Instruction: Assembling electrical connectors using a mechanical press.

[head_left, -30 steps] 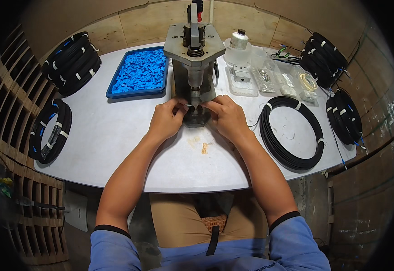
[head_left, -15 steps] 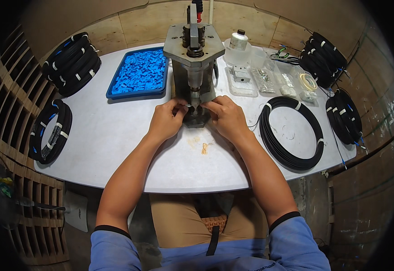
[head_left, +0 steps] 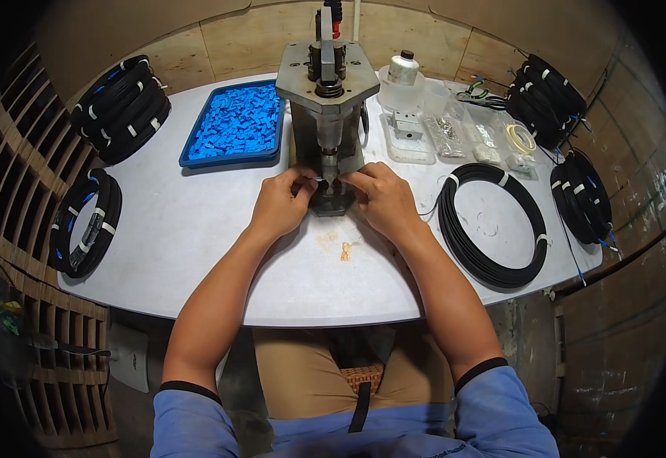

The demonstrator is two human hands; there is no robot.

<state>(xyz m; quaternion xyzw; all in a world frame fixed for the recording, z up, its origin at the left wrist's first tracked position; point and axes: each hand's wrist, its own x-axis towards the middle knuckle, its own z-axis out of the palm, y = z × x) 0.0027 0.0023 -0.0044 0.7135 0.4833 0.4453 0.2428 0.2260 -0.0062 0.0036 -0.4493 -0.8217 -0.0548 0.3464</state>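
A metal bench press (head_left: pixel 328 114) stands at the table's far middle, its narrow ram above a dark base (head_left: pixel 331 204). My left hand (head_left: pixel 281 200) is at the left of the ram tip, thumb and fingers pinched around a small pale piece whose kind I cannot make out. On the opposite side my right hand (head_left: pixel 385 195) is closed, its fingertips close to the ram tip; whatever they hold is hidden. A coil of black cable (head_left: pixel 455 252) lies right of my right forearm, and a thin end of it runs toward my right hand.
Left of the press sits a blue tray (head_left: pixel 230 162) full of small blue pieces. More black cable coils (head_left: pixel 123 111) stand at both table sides. Back right are a white bottle (head_left: pixel 403 69), clear bags of small parts (head_left: pixel 446 139) and a plastic tray holding a metal block (head_left: pixel 408 126).
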